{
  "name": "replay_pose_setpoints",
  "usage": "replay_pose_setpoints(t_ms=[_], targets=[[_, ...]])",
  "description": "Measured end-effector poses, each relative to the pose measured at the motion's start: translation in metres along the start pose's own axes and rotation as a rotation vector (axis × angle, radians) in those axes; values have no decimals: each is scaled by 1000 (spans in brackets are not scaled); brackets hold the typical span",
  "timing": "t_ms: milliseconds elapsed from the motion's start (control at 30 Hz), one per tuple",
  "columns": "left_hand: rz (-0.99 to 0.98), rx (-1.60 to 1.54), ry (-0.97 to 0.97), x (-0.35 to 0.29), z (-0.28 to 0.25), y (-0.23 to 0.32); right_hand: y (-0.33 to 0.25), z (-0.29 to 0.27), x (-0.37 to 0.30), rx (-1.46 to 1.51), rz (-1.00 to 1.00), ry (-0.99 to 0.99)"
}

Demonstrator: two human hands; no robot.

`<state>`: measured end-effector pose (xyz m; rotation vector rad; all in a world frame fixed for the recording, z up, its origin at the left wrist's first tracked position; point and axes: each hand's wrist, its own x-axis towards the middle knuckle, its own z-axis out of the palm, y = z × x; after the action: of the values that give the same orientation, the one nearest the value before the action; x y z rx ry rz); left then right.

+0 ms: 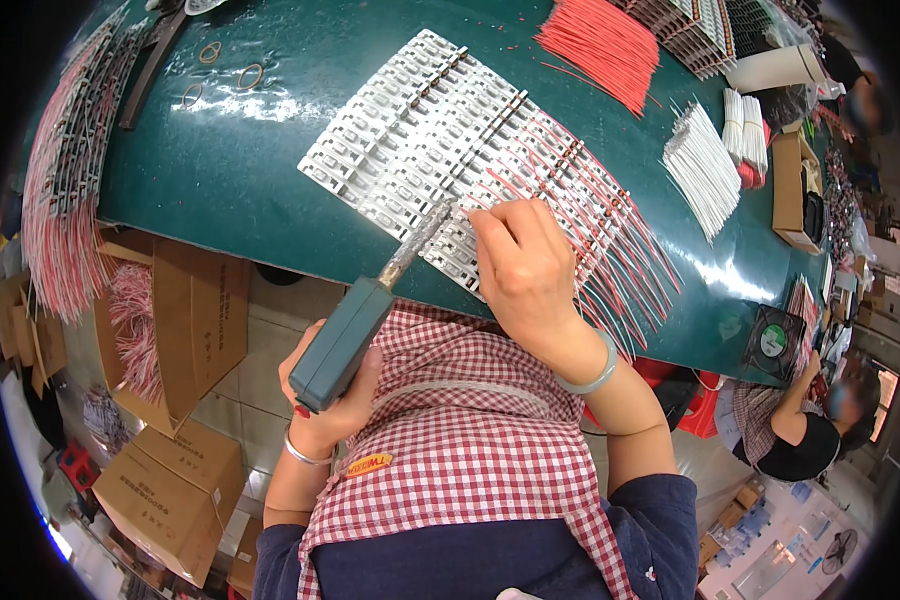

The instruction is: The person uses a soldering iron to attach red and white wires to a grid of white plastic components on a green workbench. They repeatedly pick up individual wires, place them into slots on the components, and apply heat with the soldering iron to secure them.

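Dark print on brown cardboard box (170, 490). Left fingers (369, 374) clamped round boxy dark-green tool (343, 345); right fingers (488, 232) curled over white connector rows (448, 135), pinch can't be told.

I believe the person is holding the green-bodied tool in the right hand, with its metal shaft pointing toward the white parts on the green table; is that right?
Not quite: the head view shows the green-bodied tool in the left hand, not the right hand. Its metal shaft does point toward the white parts on the green table.
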<state>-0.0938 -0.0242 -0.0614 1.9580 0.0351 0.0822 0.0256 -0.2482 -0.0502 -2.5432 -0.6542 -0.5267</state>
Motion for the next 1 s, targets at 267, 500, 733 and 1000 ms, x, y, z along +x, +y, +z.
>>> replay_pose_setpoints(t_ms=[267,500,733,1000], targets=[[48,25,35,-1,-1,-4,-1,-4,3,18,34,5],[-67,-58,71,-1,0,-3,35,-33,24,-62,137,51],[-59,-69,77,1,2,-5,36,-28,29,-92,238,-96],[23,-41,99,7,0,3,36,-28,31,-179,264,-129]])
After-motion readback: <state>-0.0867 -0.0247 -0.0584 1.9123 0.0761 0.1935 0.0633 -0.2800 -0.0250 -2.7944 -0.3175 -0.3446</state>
